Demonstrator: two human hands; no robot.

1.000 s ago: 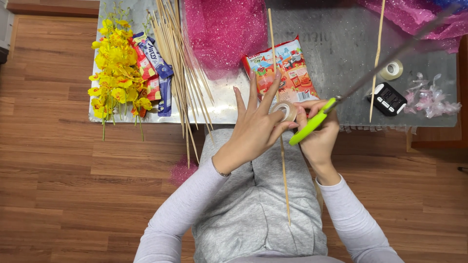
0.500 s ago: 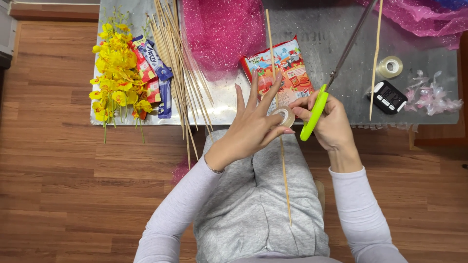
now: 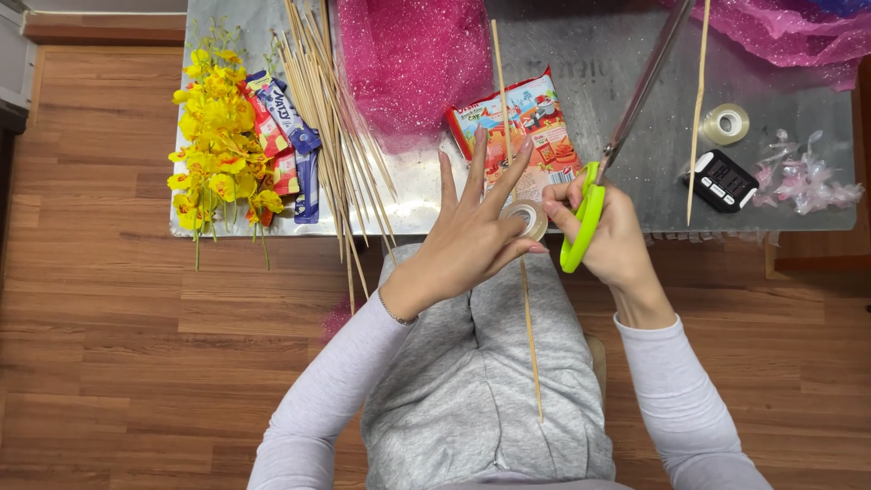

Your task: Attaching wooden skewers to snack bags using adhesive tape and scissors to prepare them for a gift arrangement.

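Green-handled scissors (image 3: pixel 594 204) sit in your right hand (image 3: pixel 612 240), fingers closed through the loops, the long blades running up toward one o'clock over the grey table (image 3: pixel 590 54). Your left hand (image 3: pixel 472 240) has its fingers spread wide, yet thumb and forefinger pinch a small roll of clear tape (image 3: pixel 526 218), just at nine o'clock of the scissor handles. Under that hand a long wooden skewer (image 3: pixel 522 299) runs from twelve o'clock on the table down over your lap to six. A red snack packet (image 3: pixel 522 113) lies just beyond your fingertips. At ten o'clock you have a bundle of skewers (image 3: pixel 331 118), yellow artificial flowers (image 3: pixel 213 136) and pink glitter mesh (image 3: pixel 413 54). At two o'clock sit a second tape roll (image 3: pixel 729 123) and a small black device (image 3: pixel 723 181).
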